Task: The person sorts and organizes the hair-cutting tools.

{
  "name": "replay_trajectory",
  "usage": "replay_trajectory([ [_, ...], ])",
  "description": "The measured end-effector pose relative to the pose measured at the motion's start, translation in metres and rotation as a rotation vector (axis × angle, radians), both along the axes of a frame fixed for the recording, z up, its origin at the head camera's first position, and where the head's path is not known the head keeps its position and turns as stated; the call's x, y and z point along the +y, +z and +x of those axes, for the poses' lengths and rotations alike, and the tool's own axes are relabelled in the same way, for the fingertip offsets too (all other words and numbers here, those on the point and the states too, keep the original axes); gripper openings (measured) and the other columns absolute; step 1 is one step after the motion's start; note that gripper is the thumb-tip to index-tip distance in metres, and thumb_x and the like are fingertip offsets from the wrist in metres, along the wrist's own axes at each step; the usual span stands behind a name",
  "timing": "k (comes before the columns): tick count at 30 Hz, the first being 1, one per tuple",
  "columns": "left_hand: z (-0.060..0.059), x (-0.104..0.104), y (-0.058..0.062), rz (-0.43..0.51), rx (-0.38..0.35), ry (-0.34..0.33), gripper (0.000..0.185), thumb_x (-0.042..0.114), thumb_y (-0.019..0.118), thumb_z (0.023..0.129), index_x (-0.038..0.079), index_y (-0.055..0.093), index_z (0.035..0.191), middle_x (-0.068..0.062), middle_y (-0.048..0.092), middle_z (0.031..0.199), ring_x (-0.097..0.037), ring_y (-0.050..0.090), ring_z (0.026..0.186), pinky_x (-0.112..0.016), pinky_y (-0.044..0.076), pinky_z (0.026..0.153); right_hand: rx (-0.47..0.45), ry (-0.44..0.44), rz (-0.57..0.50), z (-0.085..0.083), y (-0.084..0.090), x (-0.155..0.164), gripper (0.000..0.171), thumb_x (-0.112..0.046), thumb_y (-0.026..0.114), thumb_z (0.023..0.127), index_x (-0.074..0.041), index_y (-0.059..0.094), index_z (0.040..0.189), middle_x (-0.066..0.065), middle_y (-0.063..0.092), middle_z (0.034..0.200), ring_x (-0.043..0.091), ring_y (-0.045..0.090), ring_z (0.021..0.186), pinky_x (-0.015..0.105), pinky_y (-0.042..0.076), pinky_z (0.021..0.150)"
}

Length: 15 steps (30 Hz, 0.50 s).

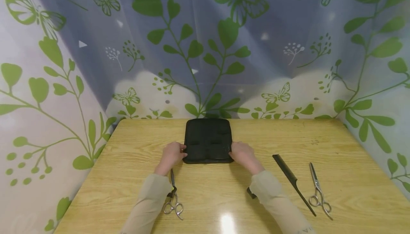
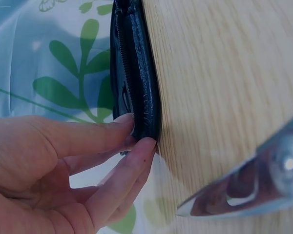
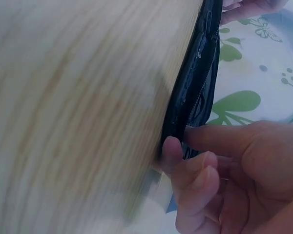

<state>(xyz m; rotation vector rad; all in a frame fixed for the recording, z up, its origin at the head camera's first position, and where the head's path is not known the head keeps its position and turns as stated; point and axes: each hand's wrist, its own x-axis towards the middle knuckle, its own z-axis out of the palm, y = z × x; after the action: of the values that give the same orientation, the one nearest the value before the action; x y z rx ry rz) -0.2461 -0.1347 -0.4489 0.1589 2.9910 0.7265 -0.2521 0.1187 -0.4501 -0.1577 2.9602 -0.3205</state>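
A black zippered case [image 1: 208, 139] lies at the far side of the table, its dark face with slots upward. My left hand [image 1: 172, 154] pinches its left edge near the front corner. On the opposite edge, my right hand [image 1: 245, 155] pinches the case in the same way. The left wrist view shows thumb and fingertips [image 2: 145, 142] at the case's corner, beside the zipper [image 2: 124, 58]. In the right wrist view the thumb [image 3: 215, 139] and a fingertip close on the other corner, along the open zipper.
Scissors [image 1: 174, 207] lie beside the left sleeve, partly covered by it. To the right are a black tail comb [image 1: 288, 171] and a second pair of scissors [image 1: 317, 187] on the wooden table [image 1: 208, 195]. A leaf-patterned curtain [image 1: 205, 66] hangs right behind the case.
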Motion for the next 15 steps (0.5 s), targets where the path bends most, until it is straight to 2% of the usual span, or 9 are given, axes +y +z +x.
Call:
replay_trajectory([
  [8, -0.004, 0.011, 0.0, -0.052, 0.002, -0.033, 0.027, 0.009, 0.076, 0.09, -0.003, 0.075, 0.115, -0.014, 0.075, 0.102, -0.033, 0.069, 0.105, -0.044, 0.055, 0.092, 0.021, 0.036, -0.018, 0.003, 0.001, 0.012, 0.025, -0.015, 0.066, 0.098, 0.004, 0.068, 0.115, 0.024, 0.071, 0.106, 0.041, 0.069, 0.095, 0.05, 0.057, 0.076],
  [15, -0.007, 0.018, 0.001, -0.054, -0.002, -0.04, 0.027, 0.009, 0.076, 0.09, -0.003, 0.075, 0.115, -0.014, 0.075, 0.103, -0.033, 0.068, 0.107, -0.043, 0.055, 0.092, 0.011, 0.038, -0.029, 0.006, 0.003, 0.019, 0.029, -0.014, 0.064, 0.099, 0.004, 0.067, 0.121, 0.025, 0.07, 0.111, 0.042, 0.068, 0.098, 0.051, 0.057, 0.077],
])
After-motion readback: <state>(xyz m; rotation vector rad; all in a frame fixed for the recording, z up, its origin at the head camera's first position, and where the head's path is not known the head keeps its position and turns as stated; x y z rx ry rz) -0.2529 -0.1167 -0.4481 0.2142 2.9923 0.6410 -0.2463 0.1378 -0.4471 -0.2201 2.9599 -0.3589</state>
